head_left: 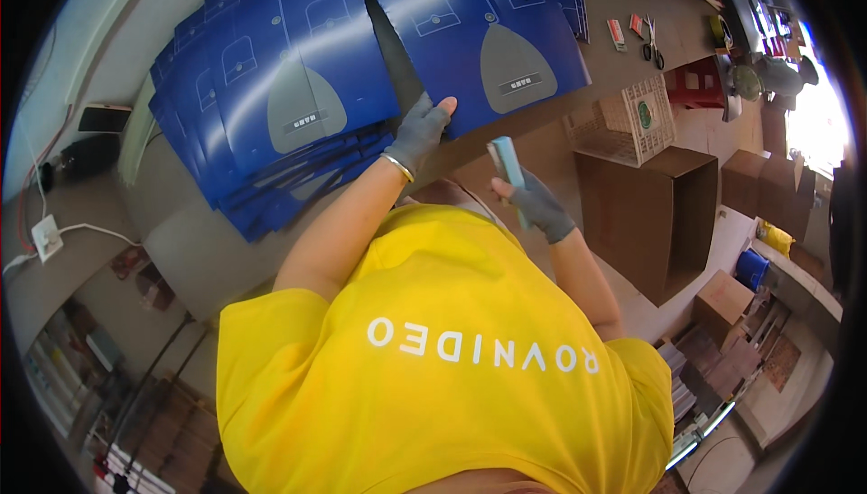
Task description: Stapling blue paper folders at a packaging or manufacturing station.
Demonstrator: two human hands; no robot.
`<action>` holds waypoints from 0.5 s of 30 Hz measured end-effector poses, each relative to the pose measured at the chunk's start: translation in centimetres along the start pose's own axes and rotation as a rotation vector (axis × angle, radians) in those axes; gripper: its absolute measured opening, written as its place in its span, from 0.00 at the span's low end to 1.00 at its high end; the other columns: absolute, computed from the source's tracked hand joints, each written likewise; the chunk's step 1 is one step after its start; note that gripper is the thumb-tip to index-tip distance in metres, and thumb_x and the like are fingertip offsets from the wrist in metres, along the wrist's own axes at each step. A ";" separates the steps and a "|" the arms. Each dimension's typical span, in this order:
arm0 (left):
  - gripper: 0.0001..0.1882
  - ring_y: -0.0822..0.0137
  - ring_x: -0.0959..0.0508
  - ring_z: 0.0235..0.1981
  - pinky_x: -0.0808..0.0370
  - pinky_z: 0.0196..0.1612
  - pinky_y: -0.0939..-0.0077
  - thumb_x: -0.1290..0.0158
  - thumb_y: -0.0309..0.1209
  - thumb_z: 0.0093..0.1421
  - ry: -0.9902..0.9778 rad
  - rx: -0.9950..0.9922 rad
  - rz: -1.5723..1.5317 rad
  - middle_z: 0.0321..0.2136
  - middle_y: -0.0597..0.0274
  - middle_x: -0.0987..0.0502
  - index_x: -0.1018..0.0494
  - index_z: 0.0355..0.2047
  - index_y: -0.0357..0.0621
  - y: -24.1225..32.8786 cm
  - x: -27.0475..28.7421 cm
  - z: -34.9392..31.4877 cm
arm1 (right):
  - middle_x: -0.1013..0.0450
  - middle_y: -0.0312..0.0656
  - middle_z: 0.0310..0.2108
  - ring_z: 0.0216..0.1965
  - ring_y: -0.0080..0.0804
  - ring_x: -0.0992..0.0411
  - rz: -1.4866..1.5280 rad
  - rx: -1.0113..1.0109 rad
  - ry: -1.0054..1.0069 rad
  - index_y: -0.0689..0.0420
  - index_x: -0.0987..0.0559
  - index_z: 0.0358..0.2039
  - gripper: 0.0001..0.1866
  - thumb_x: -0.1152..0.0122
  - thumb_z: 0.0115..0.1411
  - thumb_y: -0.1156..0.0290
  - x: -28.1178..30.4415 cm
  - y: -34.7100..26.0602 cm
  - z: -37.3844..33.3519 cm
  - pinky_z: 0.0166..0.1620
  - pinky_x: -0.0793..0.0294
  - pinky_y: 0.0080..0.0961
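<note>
My left hand (420, 133), in a grey glove with a bare thumb tip, pinches the near left corner of a glossy blue printed sheet (447, 65). The thumb shows by the corner; the other fingers are partly hidden. Left of it, across a narrow gap, lies an overlapping stack of similar blue sheets (352, 88) with grey rounded panels. My right hand (542, 209), gloved likewise, is closed around a slim light-blue tool (508, 162) that looks like a stapler. It is held upright in front of me, apart from the sheets.
On the table to the right lie scissors (652, 45) and a small red-and-white box (616, 35). A cream plastic basket (650, 119) sits by an open cardboard box (632, 214). Behind them is a red container (695, 85). A white socket strip (46, 237) with cables is at far left.
</note>
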State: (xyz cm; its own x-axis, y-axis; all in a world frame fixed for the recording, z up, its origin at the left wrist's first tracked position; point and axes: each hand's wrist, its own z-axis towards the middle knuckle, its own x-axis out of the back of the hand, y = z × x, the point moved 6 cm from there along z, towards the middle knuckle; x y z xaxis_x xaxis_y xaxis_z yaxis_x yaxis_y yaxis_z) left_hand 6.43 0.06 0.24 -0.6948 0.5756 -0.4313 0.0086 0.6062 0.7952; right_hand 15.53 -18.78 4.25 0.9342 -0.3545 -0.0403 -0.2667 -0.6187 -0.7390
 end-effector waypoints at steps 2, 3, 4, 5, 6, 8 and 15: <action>0.24 0.76 0.31 0.41 0.33 0.48 0.79 0.52 0.37 0.63 -0.012 -0.009 0.027 0.44 0.68 0.28 0.37 0.58 0.42 -0.5 0.0 0.0 | 0.29 0.38 0.33 0.33 0.25 0.30 -0.080 0.117 -0.023 0.60 0.29 0.44 0.20 0.42 0.60 0.58 -1.8 -1.7 1.0 0.37 0.31 0.24; 0.24 0.75 0.31 0.42 0.34 0.49 0.79 0.52 0.37 0.63 -0.018 -0.027 -0.003 0.45 0.67 0.29 0.37 0.58 0.41 -0.6 -0.2 0.0 | 0.29 0.39 0.31 0.32 0.25 0.30 -0.062 0.145 -0.025 0.60 0.29 0.43 0.19 0.42 0.60 0.58 -2.5 -2.9 1.5 0.36 0.30 0.23; 0.24 0.74 0.31 0.43 0.35 0.50 0.79 0.52 0.37 0.63 -0.023 -0.047 -0.032 0.46 0.67 0.29 0.37 0.58 0.41 -0.6 -0.3 0.0 | 0.29 0.39 0.30 0.31 0.24 0.30 -0.044 0.174 -0.028 0.61 0.28 0.41 0.18 0.42 0.60 0.58 -2.8 -3.8 1.9 0.35 0.30 0.23; 0.24 0.74 0.31 0.43 0.35 0.50 0.79 0.52 0.37 0.63 -0.023 -0.048 -0.033 0.46 0.67 0.29 0.37 0.58 0.41 -0.7 -0.4 -0.1 | 0.29 0.39 0.30 0.31 0.24 0.30 -0.045 0.175 -0.029 0.61 0.28 0.41 0.18 0.42 0.60 0.58 -2.7 -4.0 2.3 0.35 0.30 0.23; 0.24 0.73 0.31 0.43 0.35 0.50 0.79 0.52 0.36 0.63 -0.027 -0.072 -0.036 0.47 0.66 0.29 0.37 0.58 0.41 -0.6 -0.5 -0.1 | 0.28 0.38 0.30 0.31 0.26 0.30 -0.076 0.101 -0.015 0.62 0.27 0.41 0.17 0.42 0.60 0.60 -2.6 -3.7 2.6 0.36 0.29 0.24; 0.24 0.73 0.31 0.44 0.35 0.50 0.79 0.52 0.36 0.63 -0.032 -0.097 -0.039 0.47 0.66 0.29 0.37 0.58 0.40 -0.4 -0.6 -0.4 | 0.26 0.38 0.29 0.30 0.27 0.29 -0.106 0.028 -0.001 0.62 0.26 0.40 0.16 0.43 0.60 0.61 -2.5 -3.6 3.1 0.37 0.29 0.25; 0.25 0.70 0.32 0.50 0.38 0.55 0.78 0.52 0.37 0.64 0.008 -0.023 0.158 0.50 0.63 0.31 0.39 0.59 0.41 1.6 -1.5 -2.1 | 0.27 0.39 0.24 0.25 0.25 0.28 -0.337 -0.024 0.107 0.62 0.23 0.37 0.14 0.43 0.60 0.62 -2.2 -3.6 3.7 0.30 0.29 0.21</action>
State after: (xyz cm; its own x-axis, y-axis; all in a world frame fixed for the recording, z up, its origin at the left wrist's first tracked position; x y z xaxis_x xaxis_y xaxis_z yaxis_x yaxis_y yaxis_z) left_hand 6.00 -0.94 3.08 -0.6919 0.6584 -0.2964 0.1017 0.4953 0.8627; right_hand 15.32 -13.16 4.47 0.9410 -0.1981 0.2743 0.0454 -0.7294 -0.6826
